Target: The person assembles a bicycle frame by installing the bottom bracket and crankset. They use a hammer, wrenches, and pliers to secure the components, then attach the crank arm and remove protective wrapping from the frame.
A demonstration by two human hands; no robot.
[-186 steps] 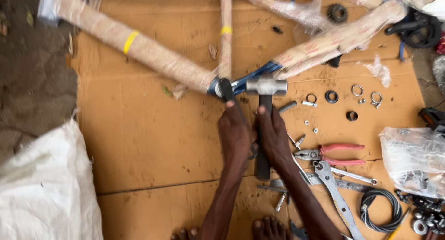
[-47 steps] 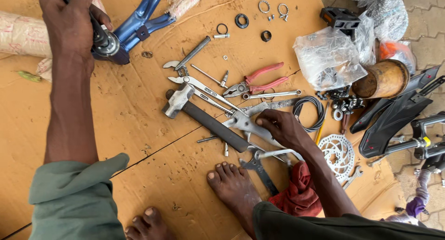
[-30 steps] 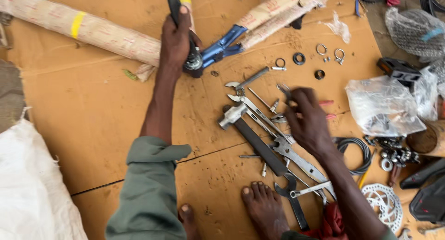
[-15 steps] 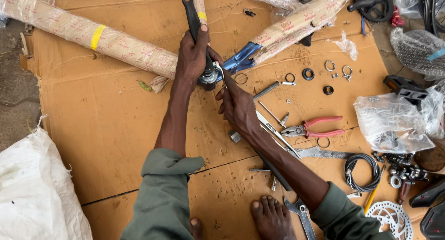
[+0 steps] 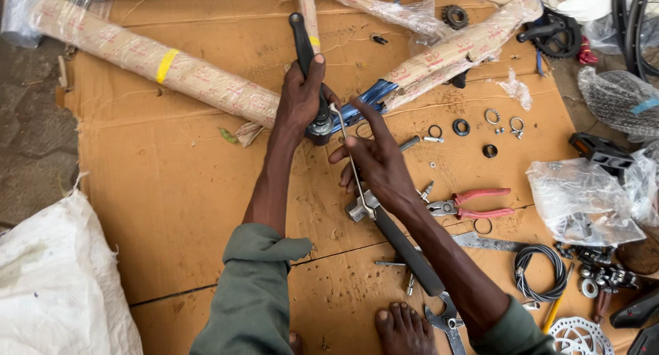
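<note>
My left hand [image 5: 302, 98] is wrapped around a black crank arm [image 5: 300, 36] where it joins the bicycle frame [image 5: 151, 67], whose tubes are wrapped in brown paper, with a blue part [image 5: 371, 96] showing. My right hand [image 5: 374, 163] holds a thin L-shaped metal key [image 5: 347, 146]. The key's bent tip is right beside the crank's hub, just under my left hand. A hammer [image 5: 405, 245] with a black handle lies on the cardboard under my right forearm.
On the cardboard sheet [image 5: 171, 211] to the right lie pink-handled pliers [image 5: 473, 203], several rings and washers [image 5: 491, 115], a coiled black cable [image 5: 542, 273], a clear plastic bag [image 5: 583, 197] and a brake disc [image 5: 580, 338]. A wrench [image 5: 446, 321] lies by my bare foot [image 5: 401, 327]. A white sack [image 5: 55, 279] sits at the left.
My right hand left the pile of tools and came up to the crank with the thin key in it. My left hand kept its grip on the crank arm.
</note>
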